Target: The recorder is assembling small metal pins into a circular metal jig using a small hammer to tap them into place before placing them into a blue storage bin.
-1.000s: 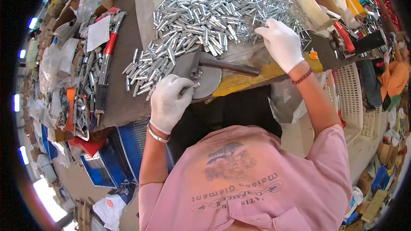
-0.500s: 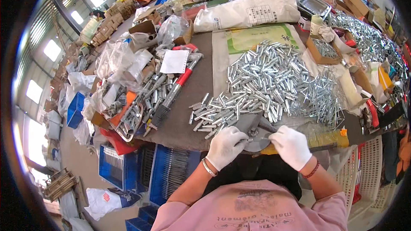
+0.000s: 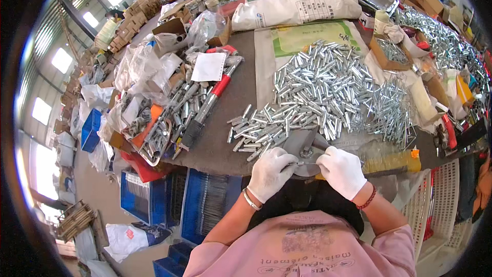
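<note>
**Loose little parts at the near edge**

At the near edge of the tabletop (image 3: 233, 97), the left hand (image 3: 270, 175) pinches a small metal tube (image 3: 293, 164) (the fingers hide most of it), while the right hand (image 3: 343, 172) holds a thin pin (image 3: 309, 163) in a narrow fingertip grip. A slack pinch could let either piece drop past the edge to the floor (image 3: 97, 200); a knock between them could bend the pin. Loose tubes (image 3: 318, 92) lie close beyond the left hand, so a brushing knuckle could scatter them.

The tabletop is dark, with a pale sheet (image 3: 265, 66) under part of the pile. Wire pins (image 3: 392, 107) heap toward its right edge, plastic bags (image 3: 136, 69) crowd its left, and a white sack (image 3: 279, 13) lies along the far edge. Blue crates (image 3: 136, 202) stand below the near edge; windows (image 3: 62, 60) light the left wall (image 3: 53, 86).
</note>
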`<act>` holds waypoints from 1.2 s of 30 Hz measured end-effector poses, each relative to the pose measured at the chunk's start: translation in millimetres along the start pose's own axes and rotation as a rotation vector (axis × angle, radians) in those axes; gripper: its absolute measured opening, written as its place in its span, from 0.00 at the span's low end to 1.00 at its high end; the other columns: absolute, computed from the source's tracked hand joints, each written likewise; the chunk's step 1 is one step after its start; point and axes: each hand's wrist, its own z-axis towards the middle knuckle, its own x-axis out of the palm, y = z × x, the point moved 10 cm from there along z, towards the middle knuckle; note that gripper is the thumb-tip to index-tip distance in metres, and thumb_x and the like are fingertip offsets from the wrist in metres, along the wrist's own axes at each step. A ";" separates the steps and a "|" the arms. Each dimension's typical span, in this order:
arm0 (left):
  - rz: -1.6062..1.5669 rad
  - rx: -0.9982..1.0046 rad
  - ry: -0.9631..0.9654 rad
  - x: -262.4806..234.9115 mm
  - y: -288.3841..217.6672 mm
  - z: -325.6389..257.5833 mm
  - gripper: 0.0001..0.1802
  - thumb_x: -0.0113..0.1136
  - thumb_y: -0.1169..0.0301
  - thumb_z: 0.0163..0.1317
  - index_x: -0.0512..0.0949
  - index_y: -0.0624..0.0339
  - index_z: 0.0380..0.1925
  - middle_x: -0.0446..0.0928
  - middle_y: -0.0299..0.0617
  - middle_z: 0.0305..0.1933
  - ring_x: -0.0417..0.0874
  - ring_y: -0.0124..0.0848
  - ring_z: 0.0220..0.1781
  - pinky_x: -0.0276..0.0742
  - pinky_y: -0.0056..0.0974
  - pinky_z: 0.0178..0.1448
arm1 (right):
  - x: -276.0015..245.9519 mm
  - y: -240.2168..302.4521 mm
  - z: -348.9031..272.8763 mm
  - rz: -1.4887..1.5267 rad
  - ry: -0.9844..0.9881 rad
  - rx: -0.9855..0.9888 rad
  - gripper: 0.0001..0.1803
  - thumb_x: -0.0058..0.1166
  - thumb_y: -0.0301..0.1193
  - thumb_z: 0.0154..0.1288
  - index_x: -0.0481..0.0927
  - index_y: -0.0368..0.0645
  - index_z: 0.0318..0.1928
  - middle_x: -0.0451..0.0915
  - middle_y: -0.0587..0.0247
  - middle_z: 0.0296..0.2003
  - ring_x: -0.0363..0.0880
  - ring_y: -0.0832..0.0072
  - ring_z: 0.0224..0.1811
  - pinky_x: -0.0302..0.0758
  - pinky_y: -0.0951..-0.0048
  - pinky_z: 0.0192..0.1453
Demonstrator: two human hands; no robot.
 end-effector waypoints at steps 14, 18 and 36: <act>-0.046 -0.094 -0.013 11.4 22.1 10.3 0.10 0.77 0.72 0.55 0.89 0.55 0.38 0.83 0.43 0.39 0.85 0.47 0.45 0.81 0.48 0.51 | -0.8 -18.6 5.1 0.021 -0.084 0.049 0.04 0.67 0.26 0.64 0.85 0.48 0.37 0.82 0.63 0.37 0.87 0.60 0.40 0.83 0.61 0.43; -0.024 -0.052 -0.015 8.6 14.2 11.2 0.10 0.78 0.72 0.55 0.89 0.54 0.39 0.83 0.43 0.39 0.85 0.46 0.45 0.80 0.48 0.51 | 0.4 -15.6 3.1 0.026 -0.096 0.021 0.04 0.67 0.26 0.64 0.85 0.48 0.37 0.81 0.63 0.37 0.86 0.60 0.40 0.83 0.61 0.43; 0.042 0.058 -0.085 6.6 9.4 8.4 0.08 0.77 0.71 0.58 0.88 0.54 0.37 0.82 0.43 0.39 0.84 0.47 0.44 0.80 0.48 0.49 | 5.2 -14.9 10.8 0.066 -0.094 -0.006 0.03 0.66 0.27 0.66 0.85 0.49 0.37 0.82 0.66 0.37 0.87 0.61 0.40 0.84 0.62 0.44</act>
